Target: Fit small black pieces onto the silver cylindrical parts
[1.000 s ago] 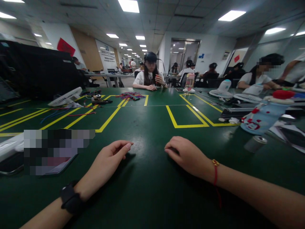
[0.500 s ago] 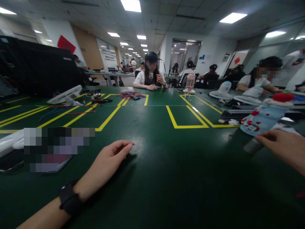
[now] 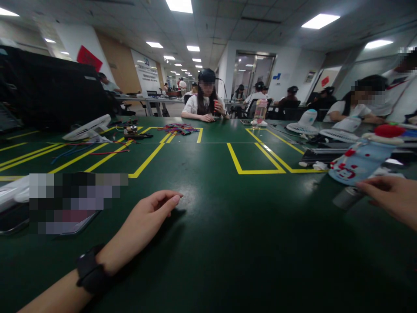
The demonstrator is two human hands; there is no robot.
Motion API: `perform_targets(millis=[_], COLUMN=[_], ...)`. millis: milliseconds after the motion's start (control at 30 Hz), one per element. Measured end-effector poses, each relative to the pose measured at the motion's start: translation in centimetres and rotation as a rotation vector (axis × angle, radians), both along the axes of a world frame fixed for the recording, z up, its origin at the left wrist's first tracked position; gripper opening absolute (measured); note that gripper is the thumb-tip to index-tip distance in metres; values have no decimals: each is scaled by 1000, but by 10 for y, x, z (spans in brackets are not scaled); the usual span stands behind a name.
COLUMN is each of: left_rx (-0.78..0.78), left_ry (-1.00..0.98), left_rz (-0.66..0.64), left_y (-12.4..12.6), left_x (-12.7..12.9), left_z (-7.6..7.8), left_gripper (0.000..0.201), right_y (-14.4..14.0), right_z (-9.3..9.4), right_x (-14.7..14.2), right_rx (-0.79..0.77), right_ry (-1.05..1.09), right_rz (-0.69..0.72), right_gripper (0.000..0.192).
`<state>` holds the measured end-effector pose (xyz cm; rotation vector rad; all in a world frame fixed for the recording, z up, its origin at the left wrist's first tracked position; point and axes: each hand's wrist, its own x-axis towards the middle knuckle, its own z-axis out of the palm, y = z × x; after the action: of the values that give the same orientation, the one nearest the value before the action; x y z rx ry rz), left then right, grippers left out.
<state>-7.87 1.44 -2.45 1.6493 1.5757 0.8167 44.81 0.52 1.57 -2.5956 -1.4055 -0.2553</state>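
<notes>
My left hand (image 3: 143, 228) rests palm down on the dark green table (image 3: 228, 234), fingers loosely curled and holding nothing; a black watch (image 3: 88, 270) sits on its wrist. My right hand (image 3: 391, 198) reaches in at the right edge. Its index finger and thumb are spread at the right end of a small grey cylinder (image 3: 344, 199) that lies on the table. Whether the fingers press it is unclear.
A blue patterned bottle (image 3: 358, 163) with a red cap lies just behind the cylinder. A phone (image 3: 65, 208) lies at the left. Yellow tape lines (image 3: 239, 167), a white fan (image 3: 86, 129) and coloured wires (image 3: 179, 129) sit farther back. A person (image 3: 205, 102) sits across; others work at the right.
My right hand left the table's middle and swung out to the right, to the grey cylinder. My left hand stayed where it was.
</notes>
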Motion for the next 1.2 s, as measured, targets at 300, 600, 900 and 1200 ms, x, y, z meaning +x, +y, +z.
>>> perform_targets(millis=[300, 600, 900, 1200], left_rx=[-15, 23, 44, 194], left_ry=[0, 14, 42, 237], left_rz=[3, -31, -34, -67], left_y=[0, 0, 1, -3], left_x=[1, 1, 5, 14], left_z=[-1, 0, 0, -6], left_gripper=[40, 37, 36, 33], right_y=[1, -9, -14, 3], right_z=[5, -27, -14, -45], right_x=[-1, 15, -169, -271], right_rx=[-90, -70, 242, 181], right_ry=[5, 99, 246, 637], right_rz=[3, 35, 862, 1187], right_gripper=[41, 64, 47, 51])
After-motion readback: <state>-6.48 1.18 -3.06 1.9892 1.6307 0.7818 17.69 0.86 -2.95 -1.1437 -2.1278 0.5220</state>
